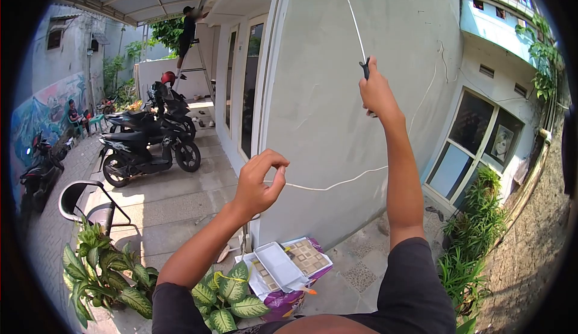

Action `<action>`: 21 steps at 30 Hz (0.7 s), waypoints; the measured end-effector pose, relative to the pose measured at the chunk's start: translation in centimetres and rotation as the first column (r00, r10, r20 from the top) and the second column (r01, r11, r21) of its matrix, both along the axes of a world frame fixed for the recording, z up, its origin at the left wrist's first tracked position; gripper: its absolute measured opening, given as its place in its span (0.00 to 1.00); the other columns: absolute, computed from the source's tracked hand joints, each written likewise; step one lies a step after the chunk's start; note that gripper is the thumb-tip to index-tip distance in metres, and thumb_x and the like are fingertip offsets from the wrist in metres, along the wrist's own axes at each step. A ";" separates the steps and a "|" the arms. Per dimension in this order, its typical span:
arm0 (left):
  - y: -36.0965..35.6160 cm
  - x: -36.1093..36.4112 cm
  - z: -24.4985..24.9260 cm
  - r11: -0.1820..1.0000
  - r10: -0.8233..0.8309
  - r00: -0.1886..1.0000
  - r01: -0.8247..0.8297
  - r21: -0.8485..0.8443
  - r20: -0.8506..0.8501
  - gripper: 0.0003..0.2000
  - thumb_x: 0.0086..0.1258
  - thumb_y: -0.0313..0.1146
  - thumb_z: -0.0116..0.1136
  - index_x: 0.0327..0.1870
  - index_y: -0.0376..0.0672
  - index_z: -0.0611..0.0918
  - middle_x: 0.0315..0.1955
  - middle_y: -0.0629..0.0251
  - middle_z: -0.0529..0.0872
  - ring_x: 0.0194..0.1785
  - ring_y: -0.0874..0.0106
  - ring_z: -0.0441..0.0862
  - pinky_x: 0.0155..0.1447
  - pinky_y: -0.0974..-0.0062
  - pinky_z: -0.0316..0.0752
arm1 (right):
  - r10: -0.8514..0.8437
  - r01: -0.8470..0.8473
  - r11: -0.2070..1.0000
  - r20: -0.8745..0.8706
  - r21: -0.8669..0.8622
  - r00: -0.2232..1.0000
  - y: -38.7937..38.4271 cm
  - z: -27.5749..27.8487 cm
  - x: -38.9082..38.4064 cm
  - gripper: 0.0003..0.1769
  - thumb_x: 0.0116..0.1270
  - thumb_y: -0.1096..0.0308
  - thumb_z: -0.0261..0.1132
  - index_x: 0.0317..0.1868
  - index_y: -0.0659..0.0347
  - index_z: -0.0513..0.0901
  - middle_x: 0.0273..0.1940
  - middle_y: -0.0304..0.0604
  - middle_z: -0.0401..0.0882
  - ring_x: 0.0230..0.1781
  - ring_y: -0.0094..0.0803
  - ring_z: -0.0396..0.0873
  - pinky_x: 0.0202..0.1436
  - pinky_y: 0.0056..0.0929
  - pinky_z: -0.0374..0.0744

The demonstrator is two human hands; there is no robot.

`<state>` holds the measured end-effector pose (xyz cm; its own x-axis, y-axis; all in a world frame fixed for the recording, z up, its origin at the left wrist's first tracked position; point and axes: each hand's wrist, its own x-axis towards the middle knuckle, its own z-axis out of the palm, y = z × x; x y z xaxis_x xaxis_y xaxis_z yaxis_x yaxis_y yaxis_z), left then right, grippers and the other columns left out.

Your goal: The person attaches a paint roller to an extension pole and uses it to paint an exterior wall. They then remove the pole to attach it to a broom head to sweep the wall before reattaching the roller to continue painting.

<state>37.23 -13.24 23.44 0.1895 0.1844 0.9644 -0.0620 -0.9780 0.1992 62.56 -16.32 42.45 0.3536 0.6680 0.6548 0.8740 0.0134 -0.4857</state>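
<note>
My right hand [379, 93], raised against the grey wall [337, 123], is wrapped round the black handle of a paint roller [357, 24]. Its thin white rod runs upward and bends near the top edge; the roller head is mostly cut off there. Lower and to the left, my left hand [259, 183] is loosely closed, thumb close to the forefinger, with nothing visible between them. A white cable [328, 188] hangs along the wall and passes behind that hand. Below lies a white tray [280, 266] on a tiled-pattern surface, beside a small orange-tipped tool [310, 290].
Leafy potted plants [226, 298] and a chair [90, 201] stand at lower left. Parked motorbikes [147, 150] fill the carport behind. Further back, a person [188, 36] stands on a ladder [201, 69]; another person [75, 114] sits far left. Shrubs [475, 231] grow at right, near a window.
</note>
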 end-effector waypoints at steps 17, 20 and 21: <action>1.9 -2.9 -2.8 0.993 0.082 0.997 -0.081 -0.080 0.011 0.05 0.63 0.20 0.55 0.38 0.35 0.80 0.30 0.58 0.83 0.33 0.67 0.82 0.41 0.73 0.76 | 0.261 -0.273 0.962 -0.233 -0.020 0.937 -2.8 -11.9 -3.8 0.38 0.72 0.72 0.51 0.78 0.64 0.44 0.20 0.42 0.69 0.15 0.30 0.71 0.16 0.35 0.72; 2.1 -2.9 -2.7 0.988 0.075 0.997 -0.070 -0.134 0.032 0.04 0.63 0.21 0.56 0.37 0.35 0.80 0.31 0.57 0.83 0.34 0.65 0.81 0.41 0.72 0.76 | 0.420 -0.395 0.907 -0.363 0.146 0.832 -4.5 -8.1 -2.2 0.36 0.73 0.70 0.52 0.79 0.54 0.50 0.21 0.36 0.68 0.12 0.23 0.67 0.13 0.28 0.68; 2.1 -2.8 -2.7 0.986 0.071 0.996 -0.063 -0.152 0.050 0.04 0.63 0.21 0.56 0.37 0.35 0.80 0.31 0.57 0.83 0.34 0.65 0.81 0.42 0.72 0.76 | 0.418 -0.393 0.908 -0.364 0.145 0.832 -4.8 -6.9 -2.1 0.36 0.73 0.70 0.52 0.79 0.54 0.50 0.21 0.36 0.68 0.12 0.23 0.67 0.13 0.28 0.68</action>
<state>34.45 -11.18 20.78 0.1188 0.3386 0.9334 -0.0125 -0.9395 0.3424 60.49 -21.10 35.58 0.2878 0.7692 0.5705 0.5321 0.3669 -0.7630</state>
